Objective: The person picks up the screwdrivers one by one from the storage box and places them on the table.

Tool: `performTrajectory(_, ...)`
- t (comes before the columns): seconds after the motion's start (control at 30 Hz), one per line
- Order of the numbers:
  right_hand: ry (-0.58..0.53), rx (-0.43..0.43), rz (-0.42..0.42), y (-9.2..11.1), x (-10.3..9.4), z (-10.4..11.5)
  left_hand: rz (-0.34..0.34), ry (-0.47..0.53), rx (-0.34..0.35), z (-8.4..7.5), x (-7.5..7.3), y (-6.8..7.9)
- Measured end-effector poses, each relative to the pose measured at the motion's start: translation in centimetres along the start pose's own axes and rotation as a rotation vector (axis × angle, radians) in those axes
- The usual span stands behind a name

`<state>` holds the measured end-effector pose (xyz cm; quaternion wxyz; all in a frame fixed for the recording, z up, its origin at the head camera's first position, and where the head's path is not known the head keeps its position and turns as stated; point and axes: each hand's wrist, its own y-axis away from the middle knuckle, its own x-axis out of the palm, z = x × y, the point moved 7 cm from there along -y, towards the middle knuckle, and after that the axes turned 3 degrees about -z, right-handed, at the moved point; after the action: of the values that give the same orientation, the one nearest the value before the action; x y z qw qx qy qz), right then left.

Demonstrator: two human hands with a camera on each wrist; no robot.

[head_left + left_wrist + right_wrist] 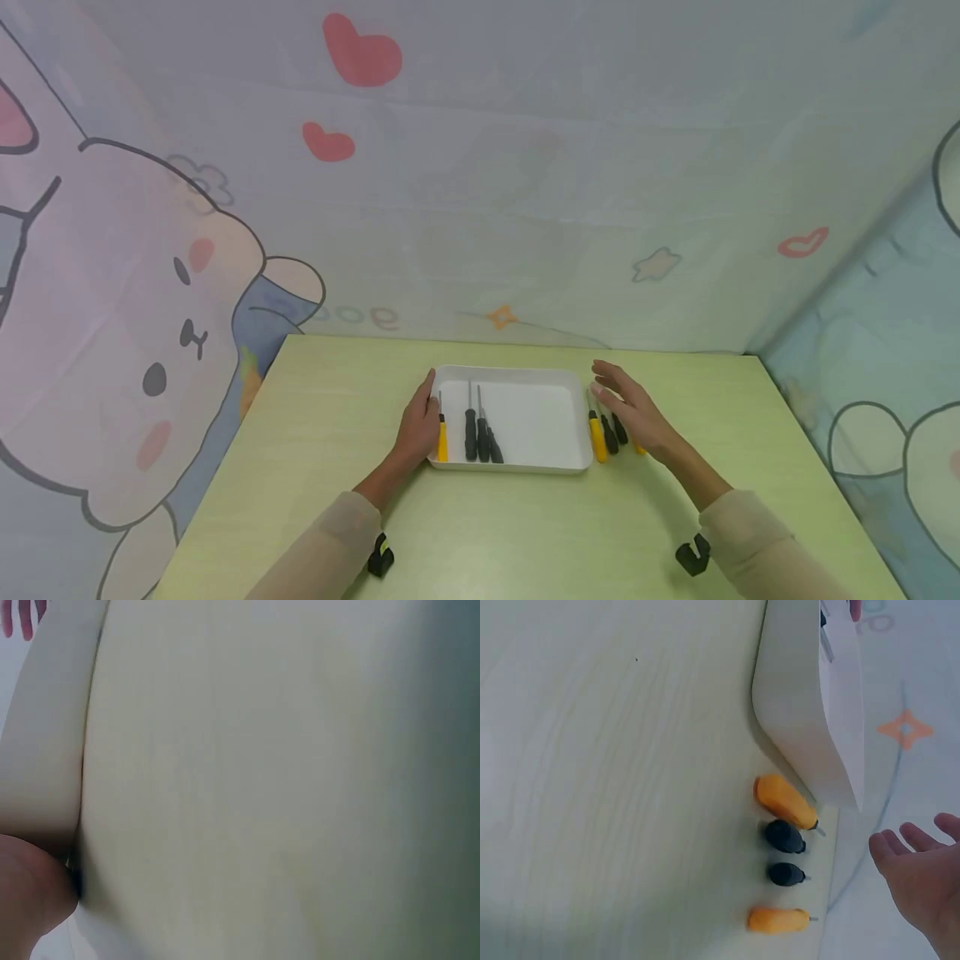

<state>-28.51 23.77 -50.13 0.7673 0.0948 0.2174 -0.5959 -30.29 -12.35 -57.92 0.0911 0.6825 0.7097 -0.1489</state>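
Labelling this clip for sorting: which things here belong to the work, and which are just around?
In the work: white tray; screwdrivers in tray; screwdrivers beside tray; left hand on tray edge; right hand, open above them.
Just around: table; cartoon backdrop.

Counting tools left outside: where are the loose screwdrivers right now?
In the head view, the loose screwdrivers lie on the table beside the white tray's right edge, under the right hand.

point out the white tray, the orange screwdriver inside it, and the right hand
white tray [525,373]: head view, far rim.
orange screwdriver [442,442]: head view, handle.
right hand [633,408]: head view, back of the hand.
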Motion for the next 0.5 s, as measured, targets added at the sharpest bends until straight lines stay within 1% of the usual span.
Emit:
performTrajectory(0.1,-0.05,0.031,-0.037,0.1,0.4,-0.4,0.004,-0.01,0.006,0.0,0.1,0.0)
performTrajectory(0.23,-0.122,0.043,-0.073,0.2,0.8,-0.6,0.01,-0.012,0.008,0.2,0.1,0.1)
performTrajectory(0.33,-0.198,0.05,-0.084,0.0,1.1,-0.9,0.004,-0.006,0.009,0.0,0.0,0.1)
performTrajectory(0.5,-0.291,0.098,-0.09,-0.2,1.8,-1.9,0.001,-0.005,0.009,-0.1,-0.1,0.0)
